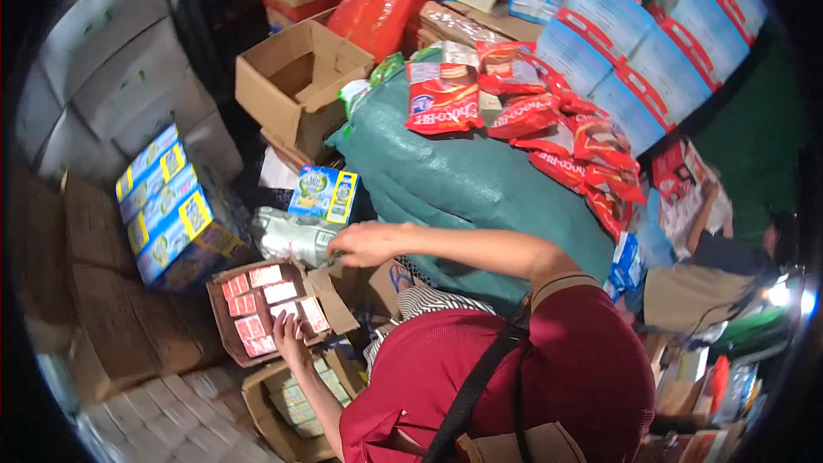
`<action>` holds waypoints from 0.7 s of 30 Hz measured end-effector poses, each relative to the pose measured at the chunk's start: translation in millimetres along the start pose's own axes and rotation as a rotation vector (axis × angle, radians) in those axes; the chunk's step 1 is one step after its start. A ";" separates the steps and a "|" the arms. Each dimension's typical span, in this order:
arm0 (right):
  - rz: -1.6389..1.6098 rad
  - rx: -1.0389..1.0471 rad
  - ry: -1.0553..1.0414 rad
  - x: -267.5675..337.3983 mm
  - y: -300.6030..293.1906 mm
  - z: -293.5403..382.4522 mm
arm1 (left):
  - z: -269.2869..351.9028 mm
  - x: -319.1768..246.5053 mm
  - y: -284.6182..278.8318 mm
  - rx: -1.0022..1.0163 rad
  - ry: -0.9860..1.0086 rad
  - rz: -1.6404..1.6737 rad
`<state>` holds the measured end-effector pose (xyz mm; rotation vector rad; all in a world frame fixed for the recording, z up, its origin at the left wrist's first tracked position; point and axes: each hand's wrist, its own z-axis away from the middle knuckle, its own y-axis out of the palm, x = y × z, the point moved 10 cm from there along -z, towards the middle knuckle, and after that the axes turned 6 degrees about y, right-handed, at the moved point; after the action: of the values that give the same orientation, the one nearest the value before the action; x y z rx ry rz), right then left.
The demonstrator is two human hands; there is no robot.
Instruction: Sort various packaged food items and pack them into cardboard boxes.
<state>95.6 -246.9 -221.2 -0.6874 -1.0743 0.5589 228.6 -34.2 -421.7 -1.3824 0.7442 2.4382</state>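
Observation:
My left hand reaches over an open cardboard carton of small red-and-white boxes. Its fingers are spread at the right part of the boxes; nothing is seen held. My right hand is bent downward at the right end of a pale green plastic-wrapped pack, above the carton's raised flaps. Whether it grips the pack is unclear, as the fingertips are partly hidden. Just beyond the pack lies a blue-and-yellow printed box. Below my left forearm is another open carton with pale green and yellow small boxes.
A big green sack bears red snack packets. An open cardboard box and a red plastic bag stand beyond. Blue-and-yellow boxes are stacked left, blue-and-red cartons upper right. Another person is at far right.

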 end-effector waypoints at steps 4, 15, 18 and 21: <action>-0.119 -0.290 0.192 -89.7 -94.0 54.7 | -3.0 -52.8 147.3 0.289 0.067 -0.007; -0.049 -0.818 0.923 -362.4 -254.7 211.0 | 25.4 17.5 450.3 0.900 -0.279 -0.276; -0.057 -0.899 0.987 -389.7 -260.7 205.1 | 2.8 49.7 492.4 0.881 -0.400 -0.140; -0.113 -0.899 1.171 -433.6 -250.7 213.5 | -2.6 61.0 535.5 0.794 -0.401 -0.165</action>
<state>-244.7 -671.9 -227.9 -1.4620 -0.1719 -0.4891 -38.2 -488.4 -308.0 -0.6010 1.2318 1.8544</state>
